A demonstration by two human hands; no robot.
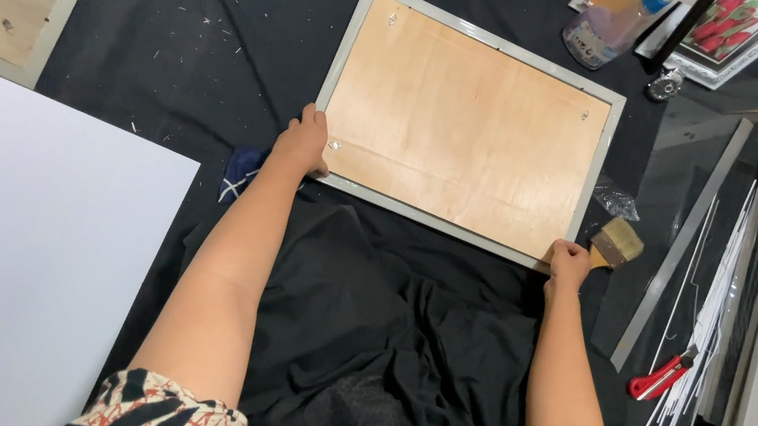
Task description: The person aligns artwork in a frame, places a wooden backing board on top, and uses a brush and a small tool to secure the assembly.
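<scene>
Frame (467, 122), face-down on black cloth (364, 320), is gripped at both near corners by left hand (303, 141) and right hand (569, 263); looks like it's being squared up, so even pressure's probably needed next.

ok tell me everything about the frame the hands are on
The frame lies face down and slightly askew on black cloth, with a pale grey border around a plywood-looking back panel carrying small metal hangers. The left hand grips its near left corner and the right hand its near right corner. A brush lies beside that corner.
</scene>
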